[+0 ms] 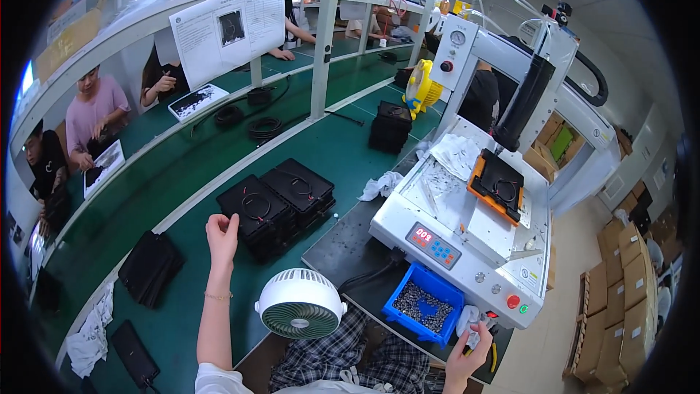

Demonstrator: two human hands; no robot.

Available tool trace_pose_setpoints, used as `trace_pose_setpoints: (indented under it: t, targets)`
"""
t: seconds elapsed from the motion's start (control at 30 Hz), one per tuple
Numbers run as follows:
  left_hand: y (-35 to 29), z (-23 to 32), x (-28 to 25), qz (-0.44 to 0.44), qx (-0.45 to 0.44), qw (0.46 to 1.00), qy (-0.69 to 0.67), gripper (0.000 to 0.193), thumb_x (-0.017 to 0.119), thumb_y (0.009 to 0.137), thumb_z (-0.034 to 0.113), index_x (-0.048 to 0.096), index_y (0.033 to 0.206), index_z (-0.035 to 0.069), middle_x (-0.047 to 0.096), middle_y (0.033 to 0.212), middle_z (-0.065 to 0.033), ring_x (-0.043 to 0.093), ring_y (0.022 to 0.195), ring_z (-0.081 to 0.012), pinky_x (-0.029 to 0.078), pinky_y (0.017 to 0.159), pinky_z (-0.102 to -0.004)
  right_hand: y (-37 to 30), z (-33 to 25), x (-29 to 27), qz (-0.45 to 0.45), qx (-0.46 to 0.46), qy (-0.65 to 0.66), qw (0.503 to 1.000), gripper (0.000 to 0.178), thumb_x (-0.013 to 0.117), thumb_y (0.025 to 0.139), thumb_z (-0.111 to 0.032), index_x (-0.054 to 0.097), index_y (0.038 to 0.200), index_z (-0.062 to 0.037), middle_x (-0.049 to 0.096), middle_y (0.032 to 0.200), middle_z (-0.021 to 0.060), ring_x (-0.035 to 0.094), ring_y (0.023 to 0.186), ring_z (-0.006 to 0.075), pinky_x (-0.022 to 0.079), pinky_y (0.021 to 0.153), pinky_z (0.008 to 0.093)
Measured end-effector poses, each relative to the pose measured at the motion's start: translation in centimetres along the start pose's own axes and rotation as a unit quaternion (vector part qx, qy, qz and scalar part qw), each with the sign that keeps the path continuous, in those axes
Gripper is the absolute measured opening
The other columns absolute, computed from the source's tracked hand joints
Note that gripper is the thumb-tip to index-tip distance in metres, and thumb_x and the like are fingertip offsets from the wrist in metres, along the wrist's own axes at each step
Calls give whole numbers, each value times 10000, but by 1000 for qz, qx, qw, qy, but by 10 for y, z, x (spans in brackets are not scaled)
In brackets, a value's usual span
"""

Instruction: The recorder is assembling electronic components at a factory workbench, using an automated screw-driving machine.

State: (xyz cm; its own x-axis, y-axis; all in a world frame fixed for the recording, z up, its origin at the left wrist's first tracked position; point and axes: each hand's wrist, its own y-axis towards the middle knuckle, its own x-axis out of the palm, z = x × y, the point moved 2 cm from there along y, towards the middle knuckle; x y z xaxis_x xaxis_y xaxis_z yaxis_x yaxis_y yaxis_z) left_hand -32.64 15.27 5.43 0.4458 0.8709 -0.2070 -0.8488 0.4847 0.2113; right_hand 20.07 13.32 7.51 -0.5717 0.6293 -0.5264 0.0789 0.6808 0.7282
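My left hand (pixel 222 236) is raised beside the left of two stacks of black flat casings, its fingers curled together; whatever they hold, if anything, is hidden. The left stack (pixel 253 206) and the right stack (pixel 297 184) each carry a thin black cable with red ends on top. At the lower right, my right hand (pixel 475 356) has its fingers closed at a crumpled white cloth (pixel 467 319), next to a blue bin (pixel 425 305) of small metal parts. On the white bench machine (pixel 452 241), another black casing (pixel 503 184) with a cable lies in an orange fixture (pixel 479 191) under a black cylinder (pixel 522 102).
A white fan (pixel 302 303) stands close in front of me. More black casings (pixel 150 268) lie at left and at the back (pixel 390 128), near a yellow fan (pixel 421 89). A metal post (pixel 325 44) rises from the green bench. Co-workers sit across. Cardboard boxes (pixel 616 299) stand at right.
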Motion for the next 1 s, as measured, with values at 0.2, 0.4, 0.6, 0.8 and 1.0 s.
trace_pose_setpoints:
  t: [0.2, 0.4, 0.6, 0.8, 1.0]
  targets:
    - [-17, -2, 8, 52, 44, 997, -41, 190, 607, 889, 207, 505, 903, 47, 466, 862, -15, 429, 764, -91, 385, 684, -225, 0, 2, 1, -16, 6, 5, 1000, 280, 591, 772, 34, 539, 1047, 29, 564, 954, 163, 544, 894, 325, 431, 805, 391]
    - [-45, -11, 4, 118, 123, 983, -67, 191, 545, 928, 211, 493, 1019, 51, 472, 916, -7, 440, 828, -86, 380, 737, -217, 23, -20, -3, -23, 18, 33, 999, 234, 588, 773, 33, 561, 1005, 20, 582, 937, 155, 561, 867, 307, 441, 799, 366]
    - [-23, -47, 14, 131, -16, 975, -177, 306, 451, 961, 333, 482, 1055, 44, 473, 983, -33, 464, 902, -131, 388, 838, -254, 99, -104, 20, -139, -32, 361, 921, 231, 543, 799, 30, 558, 1029, 32, 600, 971, 143, 595, 906, 256, 457, 837, 333]
    - [-10, -74, 34, 99, -123, 923, -352, 637, 377, 949, 494, 310, 1368, 19, 420, 1255, -71, 402, 1139, -186, 276, 1011, -307, 162, -195, 164, -410, 164, 564, 698, 463, 413, 967, -334, 420, 1279, 8, 486, 1232, 121, 421, 1212, 183, 316, 1026, 328]
    - [-25, -74, 35, -17, 7, 969, -245, 665, 262, 986, 426, 87, 1428, -39, 88, 1513, -151, 84, 1394, -235, 67, 1125, -323, 180, -208, 374, -574, 241, 230, 748, 861, 395, 787, -727, 426, 1319, -52, 406, 1358, 76, 363, 1238, 266, 195, 1045, 456]
